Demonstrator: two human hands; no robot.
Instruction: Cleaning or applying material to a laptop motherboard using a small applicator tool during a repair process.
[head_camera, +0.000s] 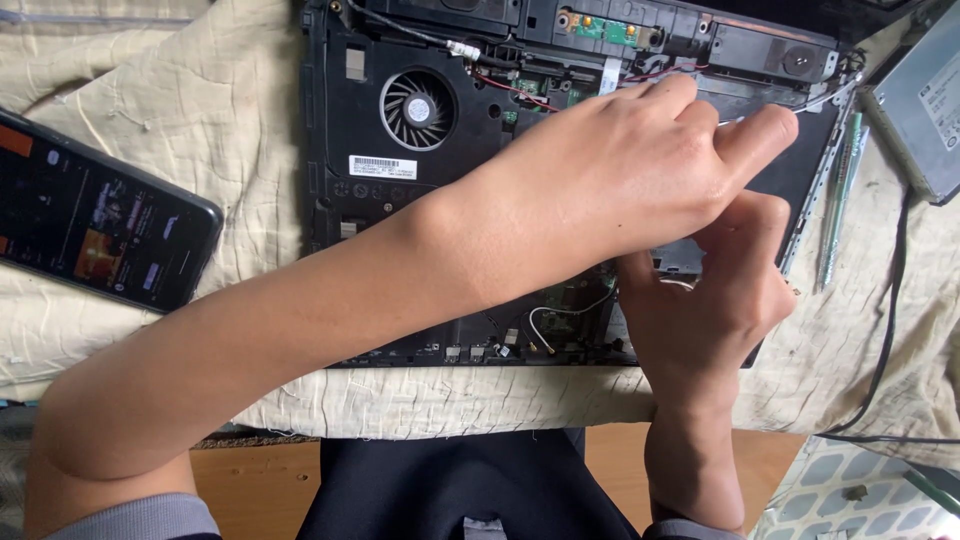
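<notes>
While our left hand (640, 170) reaches across the opened black laptop (400, 200) on the cloth (200, 110), it pinches a thin white wire (820, 100). Our right hand (715, 290) curls underneath; maybe it holds something, we cannot tell.

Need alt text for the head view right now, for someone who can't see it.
Both hands work on an opened laptop lying on a cream cloth: the left hand reaches across above the right hand. A smartphone lies to the left.

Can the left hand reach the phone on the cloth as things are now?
Probably yes: the left hand lies over the opened laptop, and only bare cloth separates it from the phone.
</notes>
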